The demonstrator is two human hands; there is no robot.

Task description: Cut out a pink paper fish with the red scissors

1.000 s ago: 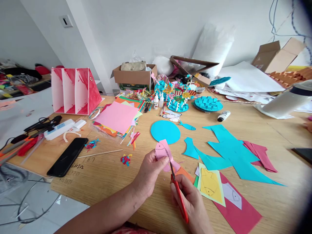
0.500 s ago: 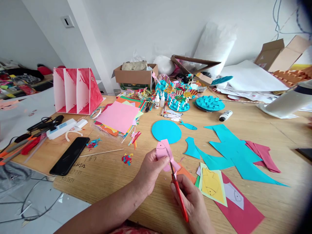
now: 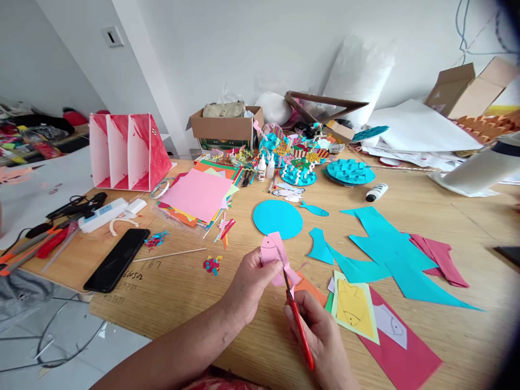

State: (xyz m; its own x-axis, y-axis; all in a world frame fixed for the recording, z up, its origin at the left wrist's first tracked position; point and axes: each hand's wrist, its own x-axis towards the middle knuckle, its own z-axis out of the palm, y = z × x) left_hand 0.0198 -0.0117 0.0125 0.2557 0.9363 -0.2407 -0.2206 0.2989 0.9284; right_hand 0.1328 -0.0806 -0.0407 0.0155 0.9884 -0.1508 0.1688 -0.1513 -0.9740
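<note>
My left hand (image 3: pixel 254 281) pinches a piece of pink paper (image 3: pixel 273 248) with a fish outline drawn on it, an eye and head line at its upper end. In my right hand (image 3: pixel 319 330) is a pair of red-handled scissors (image 3: pixel 301 330), their blades at the lower edge of the pink paper. Behind the paper lies a blue paper circle (image 3: pixel 278 218). An orange paper piece (image 3: pixel 311 288) shows partly under the scissors. To the right are a yellow paper with a fish drawing (image 3: pixel 354 309) and a lilac fish drawing (image 3: pixel 390 324) on a dark red sheet (image 3: pixel 406 357).
Blue paper offcuts (image 3: pixel 390 249) spread over the right side. A stack of coloured paper (image 3: pixel 199 195), a black phone (image 3: pixel 117 259) and a wooden stick (image 3: pixel 170 254) lie left. Glue bottles (image 3: pixel 261 169) and paper-fish crafts (image 3: pixel 298 154) stand at the back; a marker-like bottle (image 3: pixel 376 192) lies right.
Almost nothing differs. Both hands, the pink paper and the scissors hold the same place; the view has shifted very slightly.
</note>
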